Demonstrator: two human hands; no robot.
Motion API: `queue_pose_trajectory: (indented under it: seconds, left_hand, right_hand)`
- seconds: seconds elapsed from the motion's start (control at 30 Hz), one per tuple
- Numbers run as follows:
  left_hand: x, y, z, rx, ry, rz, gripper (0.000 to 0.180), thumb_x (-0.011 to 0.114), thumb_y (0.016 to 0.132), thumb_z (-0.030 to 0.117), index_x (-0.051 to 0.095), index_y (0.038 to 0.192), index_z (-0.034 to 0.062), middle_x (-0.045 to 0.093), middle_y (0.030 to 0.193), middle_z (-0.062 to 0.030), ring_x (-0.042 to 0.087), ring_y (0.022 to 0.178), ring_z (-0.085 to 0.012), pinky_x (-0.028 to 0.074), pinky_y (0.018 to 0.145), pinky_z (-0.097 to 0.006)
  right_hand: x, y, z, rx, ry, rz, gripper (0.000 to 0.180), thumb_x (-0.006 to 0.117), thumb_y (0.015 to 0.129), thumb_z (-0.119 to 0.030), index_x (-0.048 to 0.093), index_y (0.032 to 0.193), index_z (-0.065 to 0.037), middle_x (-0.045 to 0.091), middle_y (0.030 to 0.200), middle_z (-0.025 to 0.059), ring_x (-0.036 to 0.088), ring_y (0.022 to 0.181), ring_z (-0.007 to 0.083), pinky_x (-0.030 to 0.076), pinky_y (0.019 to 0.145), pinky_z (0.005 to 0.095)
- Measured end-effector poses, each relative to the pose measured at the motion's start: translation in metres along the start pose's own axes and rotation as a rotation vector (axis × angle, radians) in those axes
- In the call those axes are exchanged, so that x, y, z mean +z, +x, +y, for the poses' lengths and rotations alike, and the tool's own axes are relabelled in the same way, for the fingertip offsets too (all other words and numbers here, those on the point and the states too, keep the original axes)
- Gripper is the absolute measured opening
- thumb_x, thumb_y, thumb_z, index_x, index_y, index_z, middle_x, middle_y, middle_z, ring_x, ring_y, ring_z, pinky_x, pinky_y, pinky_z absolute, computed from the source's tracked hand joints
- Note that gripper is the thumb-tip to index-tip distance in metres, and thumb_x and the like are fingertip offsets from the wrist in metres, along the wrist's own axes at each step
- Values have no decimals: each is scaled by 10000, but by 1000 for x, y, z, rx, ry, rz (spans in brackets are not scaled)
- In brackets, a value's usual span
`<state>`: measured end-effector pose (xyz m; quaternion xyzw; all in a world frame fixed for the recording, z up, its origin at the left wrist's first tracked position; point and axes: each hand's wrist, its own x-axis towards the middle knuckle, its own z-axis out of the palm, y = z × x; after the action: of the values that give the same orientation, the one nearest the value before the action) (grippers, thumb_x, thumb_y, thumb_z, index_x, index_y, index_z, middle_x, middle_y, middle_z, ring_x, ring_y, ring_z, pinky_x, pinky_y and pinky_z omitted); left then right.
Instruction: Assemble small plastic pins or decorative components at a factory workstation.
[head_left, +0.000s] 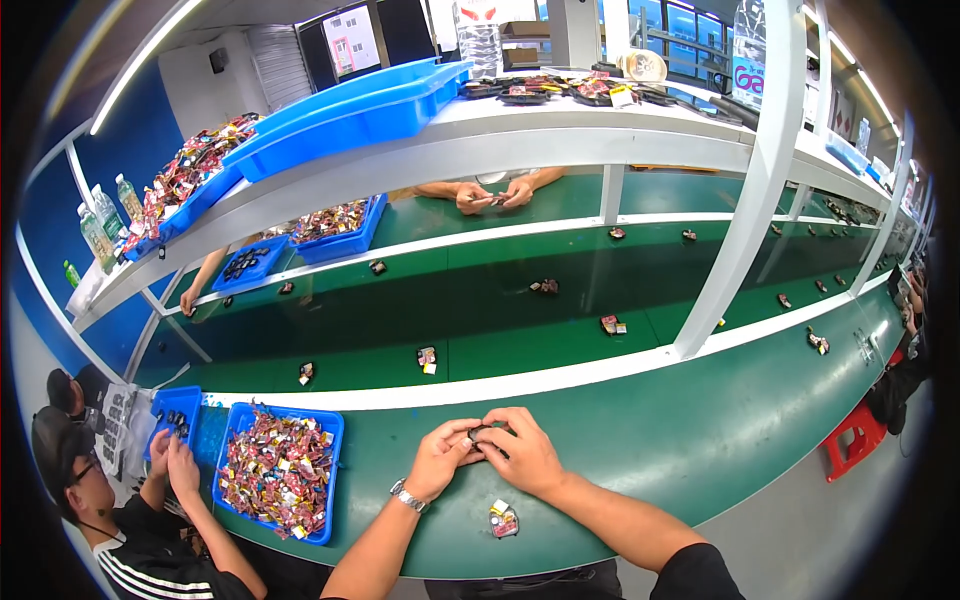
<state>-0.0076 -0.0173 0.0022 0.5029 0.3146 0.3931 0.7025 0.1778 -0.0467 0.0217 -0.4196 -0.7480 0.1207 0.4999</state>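
Note:
My left hand and my right hand meet above the green bench, fingers closed around a small dark part. Fingertips cover most of it, so its kind cannot be made out. Just below my hands, on the bench, lies a small black piece with red, white and yellow bits. To the left of my left forearm stands a blue tray heaped with many small red, white and yellow parts.
A co-worker sits at the left beside a smaller blue bin of black parts. Beyond a white rail, small assemblies lie spaced along a green conveyor belt. A white post and raised shelf stand ahead.

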Motion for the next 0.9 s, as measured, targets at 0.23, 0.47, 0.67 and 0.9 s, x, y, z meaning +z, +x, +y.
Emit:
queue_pose_trajectory:
  seconds: [0.23, 0.47, 0.67, 0.9]
  left_hand:
    - [0, 0, 2, -25, -18, 8, 323, 494, 1004, 56, 480, 1319, -16, 622, 1232, -141, 626, 1120, -218, 541, 963, -357]
    - [2, 0, 2, -31, -37, 6, 309, 465, 1010, 38, 483, 1314, -14, 623, 1225, -135, 628, 1109, -212, 540, 964, -357]
    - [3, 0, 2, -33, -20, 12, 313, 462, 1006, 27, 484, 1316, -10, 631, 1200, -126, 635, 1085, -204, 542, 959, -352]
    - [4, 0, 4, -41, 2, 37, 314, 466, 1006, 35, 485, 1317, -11, 643, 1170, -119, 642, 1063, -192, 553, 936, -342]
  right_hand:
    - [-1, 2, -4, -112, -107, 17, 227, 750, 705, -9, 685, 915, -69, 611, 982, 61, 603, 889, 252, 536, 719, 341]
    - [3, 1, -2, -134, -189, 26, 224, 748, 710, -16, 684, 918, -68, 611, 945, 53, 605, 868, 236, 537, 722, 331]
    - [5, 0, -1, -179, -242, 21, 237, 727, 699, -13, 678, 927, -51, 608, 939, 52, 598, 877, 230, 536, 733, 331]
    - [6, 2, -1, -179, -259, 48, 210, 743, 704, -21, 674, 898, -62, 605, 907, 46, 599, 844, 229, 534, 704, 328]
